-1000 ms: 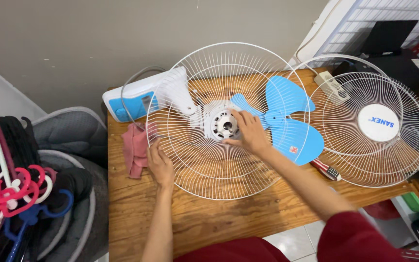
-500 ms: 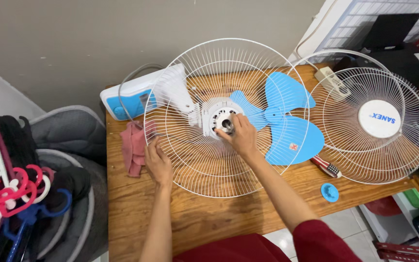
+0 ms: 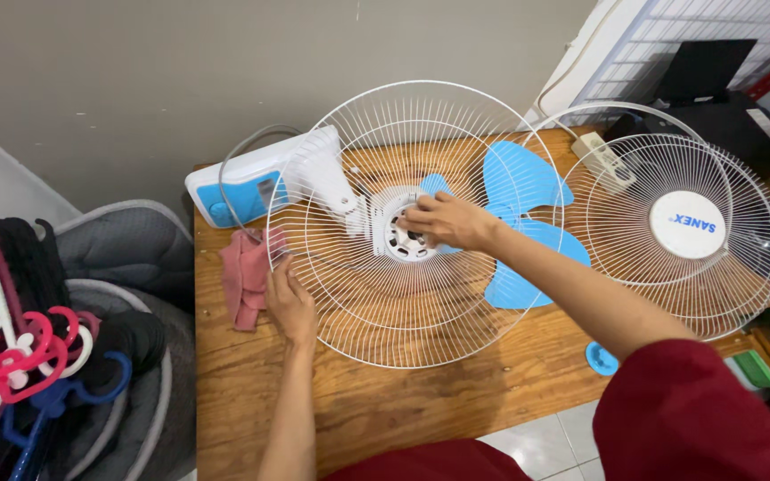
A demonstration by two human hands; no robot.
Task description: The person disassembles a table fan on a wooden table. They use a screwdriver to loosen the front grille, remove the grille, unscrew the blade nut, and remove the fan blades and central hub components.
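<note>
A white wire fan guard (image 3: 376, 312) stands tilted on the wooden table (image 3: 358, 410), fixed around the white motor hub (image 3: 400, 239) of a fan lying on its back. My left hand (image 3: 289, 303) grips the guard's left rim. My right hand (image 3: 443, 220) reaches across and closes its fingers on the hub's centre, hiding the shaft. A light blue three-blade propeller (image 3: 519, 183) lies behind my right forearm. The fan's white and blue base (image 3: 238, 189) rests at the back left.
A second white front guard (image 3: 683, 232) with a round centre cap leans at the right. A pink cloth (image 3: 244, 276) lies left of the guard. A small blue cap (image 3: 601, 358) sits near the table's front edge, a power strip (image 3: 603, 160) at the back. Hangers (image 3: 11, 356) and bags crowd the left.
My right hand has turned on the hub, wrist swinging to the right, and my forearm now covers the screwdriver and part of the blue blades. My left hand stays on the rim.
</note>
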